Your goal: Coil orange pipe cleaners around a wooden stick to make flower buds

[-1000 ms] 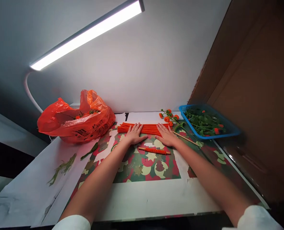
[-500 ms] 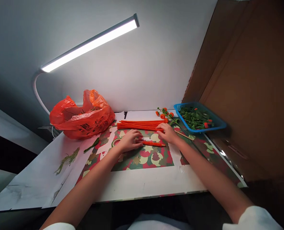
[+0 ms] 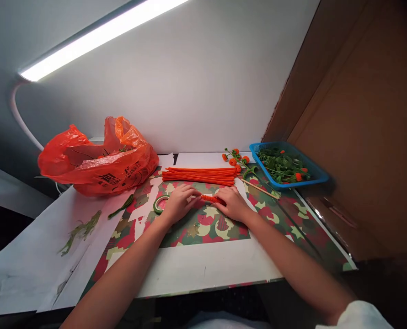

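My left hand (image 3: 179,202) and my right hand (image 3: 231,203) meet over the patterned paper (image 3: 206,226), fingers curled round the two ends of a thin stick wrapped in orange pipe cleaner (image 3: 208,198). Just beyond them lies a bundle of straight orange pipe cleaners (image 3: 198,176). A roll of green tape (image 3: 158,204) sits by my left hand's outer side. A bare wooden stick (image 3: 258,188) lies to the right of the right hand.
A crumpled orange plastic bag (image 3: 99,157) stands at the back left. A blue basket (image 3: 313,171) of green leaves and orange pompoms sits back right beside a brown cardboard wall (image 3: 354,123). A pompom sprig (image 3: 238,160) and green leaf scraps (image 3: 82,230) lie about.
Both hands drew back from the pipe cleaner bundle towards me and closed on the wrapped stick. The view shifted a little.
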### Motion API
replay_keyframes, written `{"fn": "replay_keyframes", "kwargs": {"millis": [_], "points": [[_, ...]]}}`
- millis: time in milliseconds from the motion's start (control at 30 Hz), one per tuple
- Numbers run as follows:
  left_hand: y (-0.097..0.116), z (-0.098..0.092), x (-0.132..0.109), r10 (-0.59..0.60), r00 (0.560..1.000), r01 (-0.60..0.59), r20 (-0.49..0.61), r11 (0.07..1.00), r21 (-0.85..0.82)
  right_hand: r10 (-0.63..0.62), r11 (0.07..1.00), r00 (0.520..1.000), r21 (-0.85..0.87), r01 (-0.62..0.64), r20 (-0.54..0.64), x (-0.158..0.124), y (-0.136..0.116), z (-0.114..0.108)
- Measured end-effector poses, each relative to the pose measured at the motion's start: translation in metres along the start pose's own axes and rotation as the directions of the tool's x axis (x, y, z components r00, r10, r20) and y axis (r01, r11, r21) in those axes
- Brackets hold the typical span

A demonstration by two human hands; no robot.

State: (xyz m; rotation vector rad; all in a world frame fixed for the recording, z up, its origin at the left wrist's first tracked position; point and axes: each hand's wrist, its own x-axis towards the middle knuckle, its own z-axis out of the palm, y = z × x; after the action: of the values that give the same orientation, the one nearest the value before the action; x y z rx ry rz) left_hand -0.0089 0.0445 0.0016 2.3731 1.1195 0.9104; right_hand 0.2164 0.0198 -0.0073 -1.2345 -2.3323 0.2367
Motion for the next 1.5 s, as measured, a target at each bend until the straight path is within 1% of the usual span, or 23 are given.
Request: {"fn": "replay_keyframes", "kwargs": {"millis": [67,133,300,467,600,700,767,900,1033,1133,1300,1500], "points": [[0.002,0.0,-0.002,-0.067,0.995,0.061,-0.069,0.995,-0.079,0.017,1.0,1.0,0.007,-0.017,-0.017,0.0,-0.001,-0.001],[0.003,0.002,-0.004,-0.148,0.982,0.125,-0.12,0.976,-0.179,0.031,0.999,0.999,0.021,-0.03,-0.032,0.0,-0.001,-0.002],[0.002,0.009,-0.006,-0.336,0.927,0.238,-0.163,0.868,-0.436,0.044,0.998,0.998,0.051,-0.042,-0.035,-0.001,0.003,-0.002],[0.0,0.007,-0.004,-0.453,0.869,0.261,-0.2,0.762,-0.593,0.071,0.995,0.995,0.078,-0.066,-0.064,-0.002,0.007,0.0],[-0.005,0.006,-0.003,-0.494,0.843,0.257,-0.211,0.715,-0.65,0.098,0.991,0.991,0.097,-0.089,-0.095,-0.002,0.01,0.002],[-0.007,0.006,-0.003,-0.497,0.839,0.253,-0.222,0.717,-0.65,0.116,0.989,0.986,0.106,-0.104,-0.119,-0.002,0.015,0.003],[-0.005,0.006,-0.004,-0.483,0.847,0.256,-0.22,0.735,-0.628,0.126,0.987,0.983,0.111,-0.112,-0.13,-0.002,0.017,0.003],[0.001,0.002,-0.008,-0.423,0.881,0.259,-0.214,0.808,-0.529,0.137,0.985,0.981,0.119,-0.122,-0.136,-0.002,0.02,0.004],[0.002,0.001,-0.01,-0.339,0.913,0.227,-0.228,0.885,-0.407,0.143,0.984,0.981,0.129,-0.126,-0.133,-0.002,0.021,0.005],[0.001,0.001,-0.01,-0.283,0.932,0.2,-0.226,0.923,-0.329,0.146,0.982,0.98,0.14,-0.127,-0.133,-0.003,0.021,0.005],[0.002,0.0,-0.011,-0.222,0.948,0.169,-0.227,0.958,-0.233,0.138,0.978,0.983,0.17,-0.117,-0.117,-0.004,0.016,0.001],[0.003,-0.002,-0.011,-0.181,0.96,0.146,-0.212,0.975,-0.169,0.129,0.962,0.988,0.253,-0.103,-0.089,-0.004,0.012,-0.003]]}}
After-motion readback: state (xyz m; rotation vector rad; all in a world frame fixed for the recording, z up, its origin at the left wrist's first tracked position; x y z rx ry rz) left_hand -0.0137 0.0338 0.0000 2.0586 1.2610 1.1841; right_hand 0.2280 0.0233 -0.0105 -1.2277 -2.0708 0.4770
